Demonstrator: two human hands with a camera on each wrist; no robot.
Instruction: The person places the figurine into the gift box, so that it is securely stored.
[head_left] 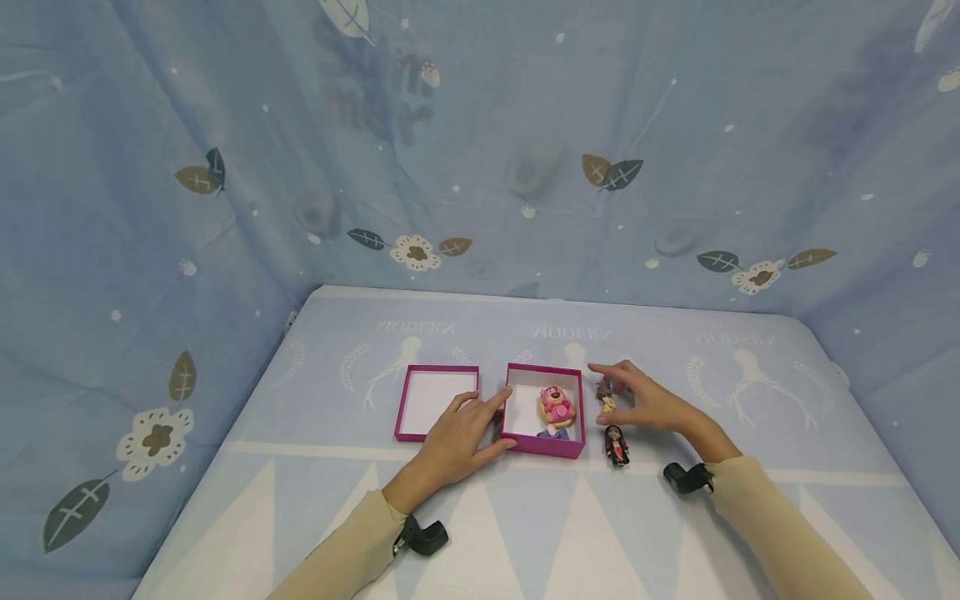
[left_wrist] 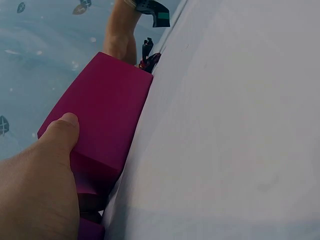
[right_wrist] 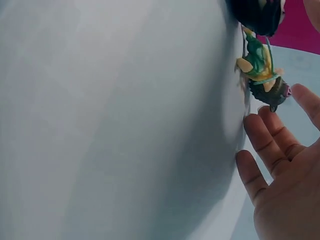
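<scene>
While the left hand [head_left: 457, 435] rests spread against the magenta box [head_left: 543, 447], the right hand [head_left: 647, 400], fingers parted, surrounds the yellow-dressed figurine [head_left: 606, 398] right of the box on a patterned table [head_left: 525, 521]; blue fabric [head_left: 480, 100] hangs behind the box.

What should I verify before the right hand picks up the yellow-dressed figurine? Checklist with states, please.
1. Box steadied: ok, left hand touches the magenta box at its left side and front.
2. Box uncovered: ok, its inside shows.
3. Room inside: ok, bare floor left of the pink bear.
4. Right hand placed: ok, thumb and fingers spread about the yellow-dressed figurine.
5. Grip secured: not ok, fingers not closed on it.
6. Thumb clear of the dark-haired figurine: cannot tell, very close.
</scene>
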